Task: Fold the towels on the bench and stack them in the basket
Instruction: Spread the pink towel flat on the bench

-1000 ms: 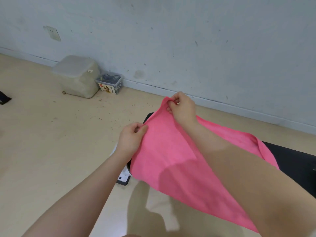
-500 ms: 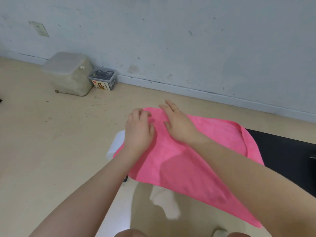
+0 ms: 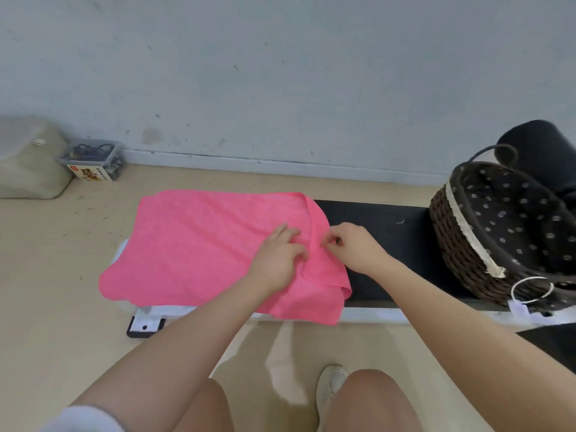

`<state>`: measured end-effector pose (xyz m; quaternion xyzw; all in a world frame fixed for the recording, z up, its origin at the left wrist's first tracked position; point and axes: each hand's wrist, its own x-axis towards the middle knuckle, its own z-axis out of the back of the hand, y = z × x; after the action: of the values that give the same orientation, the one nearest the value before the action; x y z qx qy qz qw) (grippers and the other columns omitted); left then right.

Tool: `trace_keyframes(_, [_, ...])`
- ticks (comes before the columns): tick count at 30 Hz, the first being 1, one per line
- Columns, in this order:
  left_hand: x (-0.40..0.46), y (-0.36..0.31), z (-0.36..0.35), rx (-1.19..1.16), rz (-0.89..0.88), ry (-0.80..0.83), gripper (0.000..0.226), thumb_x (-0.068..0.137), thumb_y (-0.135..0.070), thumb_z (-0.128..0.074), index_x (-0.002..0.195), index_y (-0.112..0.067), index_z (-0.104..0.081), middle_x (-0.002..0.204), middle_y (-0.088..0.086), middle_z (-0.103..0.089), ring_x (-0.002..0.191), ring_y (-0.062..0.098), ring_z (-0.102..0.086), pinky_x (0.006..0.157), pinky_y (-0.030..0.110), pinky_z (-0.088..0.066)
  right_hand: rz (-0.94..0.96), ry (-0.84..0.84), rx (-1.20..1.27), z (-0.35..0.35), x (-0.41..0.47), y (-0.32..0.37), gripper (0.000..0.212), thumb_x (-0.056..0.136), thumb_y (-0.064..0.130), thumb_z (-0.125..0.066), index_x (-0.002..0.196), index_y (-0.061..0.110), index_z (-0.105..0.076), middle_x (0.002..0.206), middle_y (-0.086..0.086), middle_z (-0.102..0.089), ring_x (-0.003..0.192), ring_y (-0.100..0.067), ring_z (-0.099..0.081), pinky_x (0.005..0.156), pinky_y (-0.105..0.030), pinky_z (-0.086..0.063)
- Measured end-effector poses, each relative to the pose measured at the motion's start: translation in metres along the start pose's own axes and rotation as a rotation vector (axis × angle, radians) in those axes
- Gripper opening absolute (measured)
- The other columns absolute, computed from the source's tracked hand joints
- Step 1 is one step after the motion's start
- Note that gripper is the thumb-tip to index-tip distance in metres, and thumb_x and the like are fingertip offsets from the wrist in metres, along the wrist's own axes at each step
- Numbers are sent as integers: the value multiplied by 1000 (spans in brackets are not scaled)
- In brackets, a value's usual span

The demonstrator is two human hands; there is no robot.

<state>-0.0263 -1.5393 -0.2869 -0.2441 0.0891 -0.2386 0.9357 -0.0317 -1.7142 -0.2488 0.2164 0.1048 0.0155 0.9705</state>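
Note:
A pink towel (image 3: 199, 244) lies spread over the left end of the black bench (image 3: 380, 226), its near edge hanging over the front. A raised fold runs along its right side. My left hand (image 3: 277, 260) presses flat on the towel just left of that fold, fingers spread. My right hand (image 3: 352, 247) pinches the towel's right edge at the fold. A dark wicker basket (image 3: 452, 241) with a dotted fabric lining stands on the bench's right end; no towel is visible inside it.
The bench has a white frame (image 3: 374, 314) with a foot (image 3: 145, 325) at the lower left. A beige box (image 3: 28, 160) and a small clear plastic box (image 3: 92, 162) sit on the floor by the wall. A black cylinder (image 3: 539, 151) stands behind the basket. My knees and one shoe (image 3: 330, 385) are below.
The towel has gone from held up by its far corners to lying flat on the bench. Both hands have moved to its right side, and the view has swung right, revealing the basket.

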Motion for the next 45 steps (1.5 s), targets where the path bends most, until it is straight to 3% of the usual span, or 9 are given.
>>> trace_keyframes(7, [3,-19,-13,-200,222,38,58,85,-15,-64,138,-8,-41,141,8,-44,129,22,-41,107,25,-28,118,129,-290,-29,-27,-9,66,74,53,-68,123,13,-45,121,-4,-42,110,-25,-44,86,-40,-46])
trace_keyframes(11, [8,-24,-2,-137,264,17,31,96,-14,-47,124,-7,-58,132,9,-56,121,24,-51,100,25,-34,197,1,-251,-27,-25,-21,23,93,21,-46,111,8,-52,113,-8,-48,104,-27,-49,71,-35,-42])
trace_keyframes(18, [31,-26,-6,217,297,38,50,96,-32,-39,145,-22,-29,134,6,-51,118,29,-49,96,38,-43,-227,-143,849,3,-2,-53,16,98,12,-35,99,7,-50,86,-3,-55,69,-15,-53,56,-28,-54])
trace_keyframes(21, [40,-29,-6,375,244,105,72,90,-57,-40,149,-31,-9,130,5,-47,118,28,-45,95,39,-43,-272,-302,955,16,20,-66,17,96,14,-36,100,6,-51,78,-5,-54,58,-13,-46,41,-20,-37])
trace_keyframes(25, [44,-28,-12,487,222,149,93,79,-73,-40,150,-26,-1,141,3,-37,128,26,-35,99,43,-36,-361,-428,754,40,53,-91,22,95,17,-39,91,9,-60,79,-4,-54,72,-19,-50,53,-26,-36])
trace_keyframes(28, [44,-25,-14,575,189,174,98,76,-80,-34,150,-22,-8,143,5,-31,130,26,-31,103,45,-30,-441,-524,703,51,73,-106,29,95,13,-41,116,1,-57,92,-14,-59,91,-33,-60,74,-33,-47])
trace_keyframes(32, [42,-25,-19,604,183,160,110,70,-85,-34,150,-13,-8,143,7,-30,128,27,-32,103,44,-28,-369,-350,532,40,62,-98,61,96,15,-45,148,5,-14,127,-20,-47,116,-37,-52,89,-30,-39])
trace_keyframes(35, [40,-30,-18,599,168,138,106,71,-84,-32,149,-14,-14,140,8,-33,128,28,-33,103,44,-27,-297,-310,247,21,27,-92,53,95,14,-47,144,8,-29,150,-17,-22,131,-34,-36,106,-33,-31])
trace_keyframes(45, [20,-49,-47,445,55,195,102,70,-80,-6,150,-18,2,158,7,9,146,24,5,118,41,1,-490,-216,79,-6,-57,-102,44,91,12,-46,132,11,-30,116,-18,-55,107,-37,-50,79,-41,-41])
